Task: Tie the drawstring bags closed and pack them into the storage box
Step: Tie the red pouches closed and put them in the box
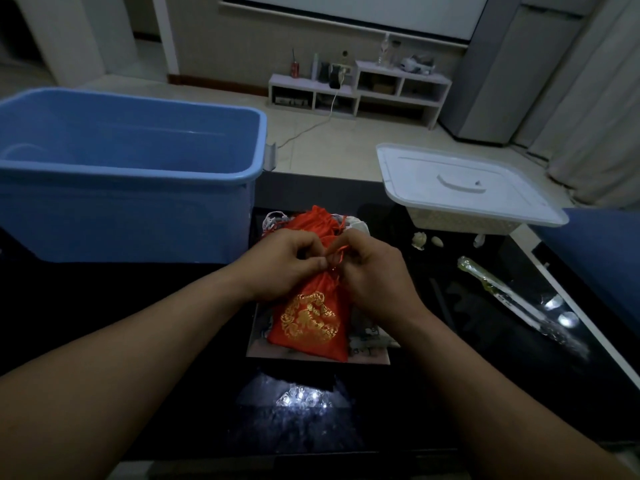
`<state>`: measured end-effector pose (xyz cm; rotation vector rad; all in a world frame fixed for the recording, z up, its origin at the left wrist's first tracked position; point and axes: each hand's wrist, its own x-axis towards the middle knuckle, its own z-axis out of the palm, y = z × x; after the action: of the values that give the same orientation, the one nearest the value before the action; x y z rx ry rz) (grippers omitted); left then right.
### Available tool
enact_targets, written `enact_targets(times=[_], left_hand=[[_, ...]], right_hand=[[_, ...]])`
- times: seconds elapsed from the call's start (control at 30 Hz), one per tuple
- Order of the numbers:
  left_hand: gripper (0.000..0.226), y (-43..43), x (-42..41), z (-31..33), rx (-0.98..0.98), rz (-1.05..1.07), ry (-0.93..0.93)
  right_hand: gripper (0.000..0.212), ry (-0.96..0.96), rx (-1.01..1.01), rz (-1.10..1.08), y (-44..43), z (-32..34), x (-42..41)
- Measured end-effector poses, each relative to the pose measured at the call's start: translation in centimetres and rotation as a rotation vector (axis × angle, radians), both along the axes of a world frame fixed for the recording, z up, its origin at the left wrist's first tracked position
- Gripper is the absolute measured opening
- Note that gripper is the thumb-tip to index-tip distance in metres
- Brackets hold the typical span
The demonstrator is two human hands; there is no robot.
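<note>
The blue plastic storage box [131, 188] runs off the left edge, and its near wall hides most of its floor. The gathered neck of the red satin drawstring bag [311, 320] is covered by the left hand [284, 268] and right hand [377, 275] gripping there. Only a loop of red cord [341, 252] shows at the right fingers [351, 263], its ends lost in the pinch. Knuckles half hide the heap of red and white bags [311, 220] behind. The white plastic lid [467, 188] conceals what the cream woven basket [460, 221] holds. Items on the low white shelf [360, 91] are too small to name.
</note>
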<state>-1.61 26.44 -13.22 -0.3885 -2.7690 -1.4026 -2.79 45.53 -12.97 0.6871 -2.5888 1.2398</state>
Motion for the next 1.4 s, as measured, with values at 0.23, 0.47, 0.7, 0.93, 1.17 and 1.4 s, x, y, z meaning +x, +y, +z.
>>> enact_targets(times=[0.23,0.47,0.7,0.93,1.17,1.4], left_hand=[[0.012,-1.1,0.0,0.2,0.101,-0.091,-0.125],[0.009,-1.3,0.3,0.4,0.174,-0.112,-0.2],[0.01,-1.4,0.2,-0.1,0.193,-0.121,-0.189],[0.015,-1.1,0.3,-0.6,0.208,-0.11,-0.226],[0.015,-0.9,0.4,0.0,0.162,-0.098,-0.189],[0.014,-0.8,0.7,0.5,0.076,-0.089,-0.199]], right_hand=[[0.01,-0.088,-0.046,0.044,-0.1,0.0,-0.2],[0.012,-0.099,-0.053,0.068,0.0,0.1,-0.1],[0.013,-0.127,-0.068,0.061,0.0,0.0,-0.1],[0.01,-0.126,-0.06,0.057,0.1,-0.1,-0.1],[0.02,-0.095,-0.008,0.071,0.0,0.1,-0.1],[0.011,-0.203,-0.014,0.098,0.2,0.2,-0.5]])
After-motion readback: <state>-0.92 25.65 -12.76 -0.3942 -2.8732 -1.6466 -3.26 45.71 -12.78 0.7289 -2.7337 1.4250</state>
